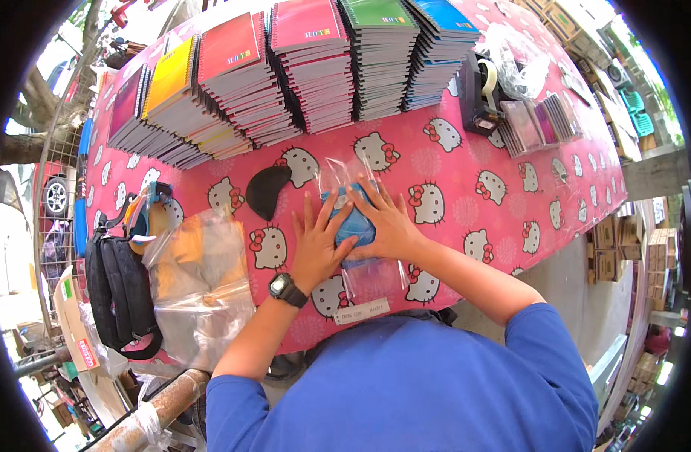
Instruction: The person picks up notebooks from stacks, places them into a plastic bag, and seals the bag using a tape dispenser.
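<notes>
Pink tablecloth (455, 177); left hand (319, 245), right hand (391, 230) splayed, grip unclenched, touching blue bagged packet (356, 224).

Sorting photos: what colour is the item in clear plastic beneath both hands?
The item is blue (head view).

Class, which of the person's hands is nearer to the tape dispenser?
Right. The right hand, on the blue packet, is left of the tape dispenser and closer to the person's body; the left hand, at the packet's left edge, is farther away.
</notes>
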Tool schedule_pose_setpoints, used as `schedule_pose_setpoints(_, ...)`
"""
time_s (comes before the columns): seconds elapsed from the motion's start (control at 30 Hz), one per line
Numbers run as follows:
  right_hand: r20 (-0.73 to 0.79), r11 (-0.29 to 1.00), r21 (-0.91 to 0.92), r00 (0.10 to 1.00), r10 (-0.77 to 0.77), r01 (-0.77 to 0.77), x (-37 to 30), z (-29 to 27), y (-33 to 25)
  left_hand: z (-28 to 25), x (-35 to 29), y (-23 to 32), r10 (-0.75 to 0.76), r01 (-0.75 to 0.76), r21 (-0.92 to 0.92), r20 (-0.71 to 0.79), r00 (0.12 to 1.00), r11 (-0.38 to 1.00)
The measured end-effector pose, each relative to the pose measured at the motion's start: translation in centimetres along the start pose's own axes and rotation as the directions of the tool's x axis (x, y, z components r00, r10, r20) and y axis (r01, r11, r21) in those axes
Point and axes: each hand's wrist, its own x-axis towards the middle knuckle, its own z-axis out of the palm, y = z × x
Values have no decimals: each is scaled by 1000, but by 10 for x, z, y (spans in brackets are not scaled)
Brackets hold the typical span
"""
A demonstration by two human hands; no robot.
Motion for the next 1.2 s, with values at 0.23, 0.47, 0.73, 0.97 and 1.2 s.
schedule_pose_setpoints(0.23,-153,995,56,985,-75,84,0,14,11,-5,22,21,-116,113,80,45,992,990)
schedule_pose_setpoints(0.47,-358,928,349,934,3,131,14,-79,79,-12,17,19,-157,154,71,33,987,986)
schedule_pose_setpoints(0.73,-810,801,381,252,530,-462,31,-172,311,-2,31,33,-46,43,72,43,998,997)
schedule_pose_setpoints(0.97,-764,755,617,404,504,224,41,-163,228,-11,17,19,-146,141,87,44,988,986)
schedule_pose_setpoints(1.2,-319,286,948,434,842,143,20,-112,253,-8,24,23,-119,113,94,59,991,989)
